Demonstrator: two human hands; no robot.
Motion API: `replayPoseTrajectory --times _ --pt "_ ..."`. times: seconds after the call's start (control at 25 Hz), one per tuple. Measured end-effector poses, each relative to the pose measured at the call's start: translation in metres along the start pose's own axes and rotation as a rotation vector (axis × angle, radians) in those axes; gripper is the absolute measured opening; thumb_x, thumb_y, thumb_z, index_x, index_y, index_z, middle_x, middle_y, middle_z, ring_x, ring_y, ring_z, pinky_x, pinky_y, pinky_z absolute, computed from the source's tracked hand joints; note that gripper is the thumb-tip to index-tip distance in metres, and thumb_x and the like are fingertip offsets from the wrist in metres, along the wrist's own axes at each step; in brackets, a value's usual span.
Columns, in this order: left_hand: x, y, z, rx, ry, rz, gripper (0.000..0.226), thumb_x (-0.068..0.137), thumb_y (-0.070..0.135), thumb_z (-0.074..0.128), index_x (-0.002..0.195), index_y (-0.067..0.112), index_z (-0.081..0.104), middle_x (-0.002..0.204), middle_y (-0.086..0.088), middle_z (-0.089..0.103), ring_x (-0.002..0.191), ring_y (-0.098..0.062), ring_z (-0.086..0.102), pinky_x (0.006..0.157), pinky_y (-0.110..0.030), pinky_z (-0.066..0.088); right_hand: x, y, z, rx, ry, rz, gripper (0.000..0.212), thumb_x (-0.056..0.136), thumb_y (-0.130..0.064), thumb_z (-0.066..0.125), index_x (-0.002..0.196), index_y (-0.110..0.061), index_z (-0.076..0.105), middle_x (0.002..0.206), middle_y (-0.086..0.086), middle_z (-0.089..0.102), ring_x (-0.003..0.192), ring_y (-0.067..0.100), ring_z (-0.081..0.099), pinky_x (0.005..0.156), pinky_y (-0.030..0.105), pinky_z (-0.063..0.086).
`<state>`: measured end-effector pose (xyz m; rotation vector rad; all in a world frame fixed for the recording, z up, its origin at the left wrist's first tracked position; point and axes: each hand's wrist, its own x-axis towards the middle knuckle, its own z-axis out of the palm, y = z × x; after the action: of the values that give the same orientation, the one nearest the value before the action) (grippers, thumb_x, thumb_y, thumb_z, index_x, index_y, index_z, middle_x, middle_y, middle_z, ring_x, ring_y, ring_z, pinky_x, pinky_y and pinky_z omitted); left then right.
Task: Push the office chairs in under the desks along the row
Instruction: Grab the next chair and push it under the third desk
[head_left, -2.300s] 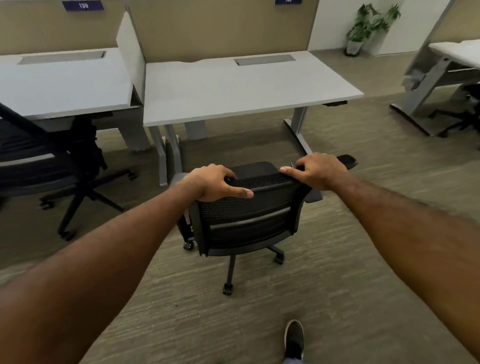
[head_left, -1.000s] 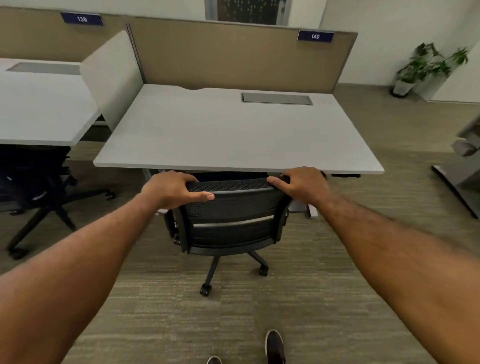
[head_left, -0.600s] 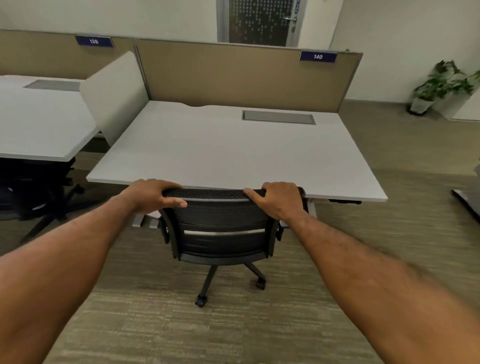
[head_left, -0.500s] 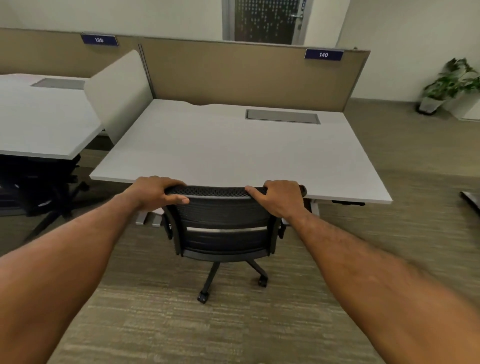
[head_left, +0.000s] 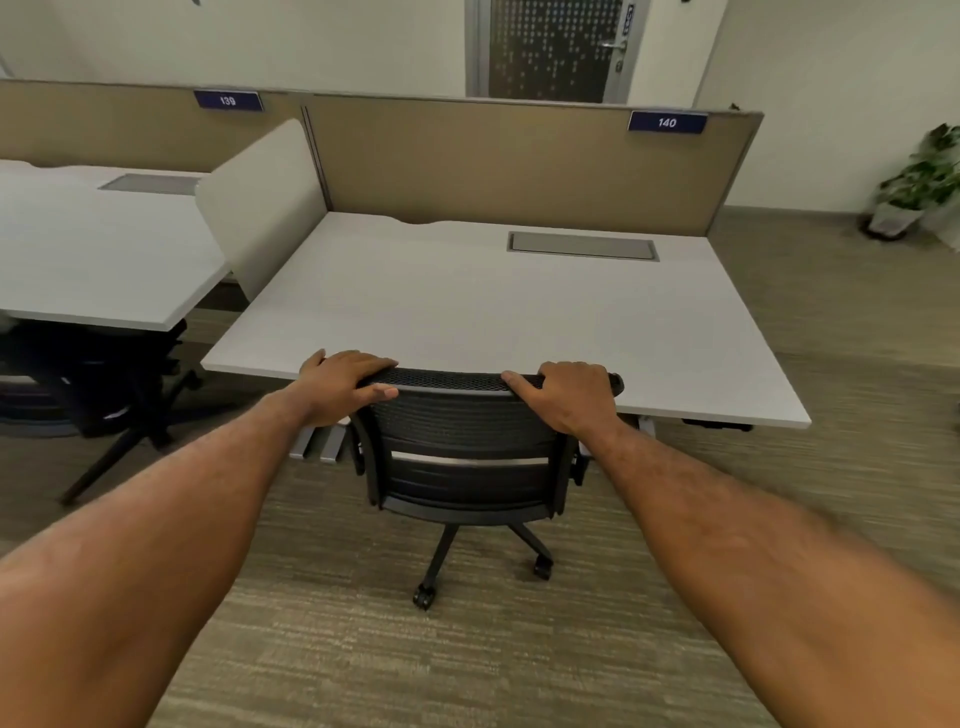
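My left hand (head_left: 340, 387): curled over the top left corner of the chair back, fingers wrapped over the far side of the rim, thumb lying along the near face; a closed hold on the rim.
My right hand (head_left: 569, 397): gripping the top right corner of the same rim, fingers folded over the far edge, thumb (head_left: 522, 387) stretched inward along the top; also a closed hold.
Black mesh chair (head_left: 462, 452): centre of the frame, upright, its back facing me and its top rim right at the near edge of the desk; the seat is hidden beneath the desktop, two castors and base legs show on the carpet below.
White desk (head_left: 498, 312): fills the middle of the frame, top bare, with a grey cable hatch (head_left: 582, 245) toward its upper right.
Tan partition (head_left: 519, 166): stands along the far edge of the desk, carrying a blue tag reading 140 (head_left: 667, 122) at its upper right.
White side screen (head_left: 262, 200): tilted in view, between this desk and the neighbouring one.
Neighbouring desk (head_left: 93, 249): left of the frame, under a blue tag reading 139 (head_left: 228, 100).
Second black chair (head_left: 98, 384): lower left, largely tucked beneath the neighbouring desk, one base leg reaching onto the carpet.
Potted plant (head_left: 917, 184): far right edge, on the floor by the wall.
Door (head_left: 556, 49): top centre, behind the partition, with a dotted glass panel.
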<state>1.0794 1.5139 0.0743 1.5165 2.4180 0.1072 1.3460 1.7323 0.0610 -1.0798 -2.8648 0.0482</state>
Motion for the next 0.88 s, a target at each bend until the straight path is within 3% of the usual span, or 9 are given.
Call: replayPoseTrajectory --times 0.08,0.16,0.24,0.36,0.56,0.76,0.88 --pt "-0.001 0.000 0.000 0.009 0.033 0.011 0.064 0.099 0.066 0.036 0.155 0.035 0.035 0.158 0.003 0.041 0.147 -0.020 0.029 0.121 -0.057 0.005 0.001 -0.002 -0.001 0.024 -0.014 0.013 0.079 0.088 -0.088 0.018 0.076 -0.023 0.060 0.067 -0.006 0.058 0.073 0.021 0.062 0.090 0.046 0.049" --pt "-0.005 0.003 -0.001 0.020 0.035 -0.001 0.062 0.102 0.062 0.035 0.156 0.032 0.033 0.160 0.000 0.038 0.149 -0.022 0.025 0.122 -0.056 0.004 0.002 -0.005 -0.004 0.040 -0.030 0.024 0.079 0.089 -0.088 0.019 0.083 -0.022 0.062 0.077 -0.003 0.063 0.089 0.026 0.066 0.098 0.049 0.045" --pt "-0.009 0.012 -0.002 0.028 0.026 -0.044 0.065 0.102 0.061 0.037 0.158 0.029 0.028 0.164 -0.004 0.030 0.152 -0.024 0.019 0.122 -0.055 0.004 0.001 -0.008 -0.009 0.064 -0.031 0.050 0.083 0.090 -0.086 0.024 0.109 -0.019 0.068 0.108 0.006 0.070 0.117 0.030 0.060 0.112 0.057 0.029" --pt "-0.016 0.029 -0.015 0.035 0.093 -0.125 0.077 0.098 0.064 0.046 0.160 0.026 0.021 0.169 -0.007 0.015 0.155 -0.025 0.009 0.123 -0.053 0.006 -0.001 -0.014 -0.025 0.049 0.018 0.008 0.080 0.093 -0.080 0.037 0.140 -0.018 0.056 0.146 0.007 0.056 0.140 0.029 0.043 0.120 0.061 0.011" --pt "-0.061 0.011 -0.046 0.223 0.293 -0.107 0.086 0.094 0.073 0.042 0.161 0.026 0.015 0.171 -0.006 0.005 0.157 -0.023 -0.001 0.125 -0.053 0.001 0.003 -0.058 -0.067 0.080 0.053 -0.144 0.076 0.097 -0.073 0.040 0.150 -0.018 0.045 0.158 0.008 0.044 0.147 0.028 0.036 0.124 0.056 0.013" --pt "-0.129 -0.064 -0.082 0.363 0.439 -0.250 0.103 0.082 0.087 0.013 0.162 0.023 0.005 0.171 -0.009 -0.001 0.157 -0.025 -0.003 0.125 -0.054 0.001 0.013 -0.136 -0.098 0.054 0.155 -0.249 0.080 0.097 -0.071 0.041 0.157 -0.018 0.035 0.168 0.011 0.026 0.154 0.028 0.021 0.126 0.051 0.010" --pt "-0.170 -0.109 -0.105 0.383 0.527 -0.329 0.106 0.080 0.087 0.007 0.163 0.021 0.003 0.170 -0.010 -0.006 0.157 -0.025 -0.007 0.125 -0.053 -0.002 0.023 -0.196 -0.116 0.054 0.232 -0.325 0.083 0.097 -0.072 0.041 0.159 -0.018 0.030 0.169 0.011 0.020 0.155 0.028 0.018 0.126 0.051 0.008"
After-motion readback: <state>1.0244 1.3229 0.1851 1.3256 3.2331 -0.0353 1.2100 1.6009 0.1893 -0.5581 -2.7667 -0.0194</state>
